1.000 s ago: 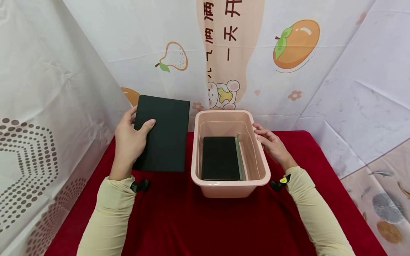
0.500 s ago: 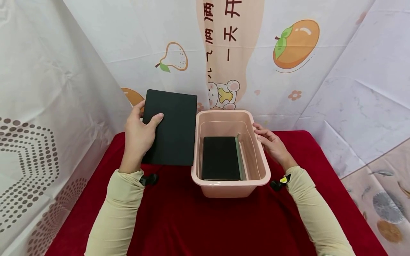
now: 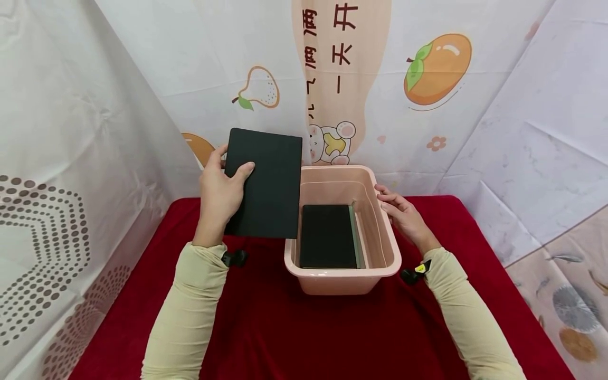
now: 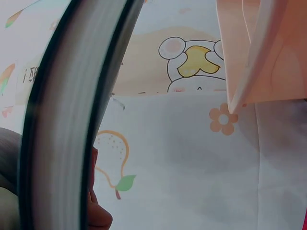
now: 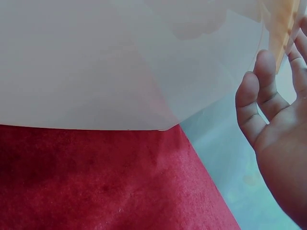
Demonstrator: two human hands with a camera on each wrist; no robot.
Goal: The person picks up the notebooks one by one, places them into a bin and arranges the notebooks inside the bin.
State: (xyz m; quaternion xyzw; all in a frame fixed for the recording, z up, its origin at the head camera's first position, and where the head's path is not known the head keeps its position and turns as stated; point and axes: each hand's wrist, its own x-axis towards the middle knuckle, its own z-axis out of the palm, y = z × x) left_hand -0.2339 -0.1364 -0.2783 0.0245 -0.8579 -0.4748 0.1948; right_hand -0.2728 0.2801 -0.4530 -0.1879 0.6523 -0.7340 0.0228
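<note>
My left hand (image 3: 220,190) grips a thick dark green or black hardcover book (image 3: 268,184) by its left edge, thumb on the front cover. Held up and tilted, the book overlaps the left rim of a pink plastic basin (image 3: 343,272) in the head view. Its pale page block (image 4: 67,115) fills the left of the left wrist view. Inside the basin lies another black book (image 3: 328,235), with a grey-green edge (image 3: 357,237) showing along its right side. At the basin's right rim, my right hand (image 3: 404,214) holds on with bent fingers; its thumb's contact is unclear.
A red cloth (image 3: 266,327) covers the table under the basin. Behind it hangs a white curtain (image 3: 199,58) with fruit and cartoon prints. More patterned sheets (image 3: 513,132) close in on both sides.
My left hand has carried the book rightward and slightly upward, from beside the basin to over its left rim. My right hand and the basin stay in place.
</note>
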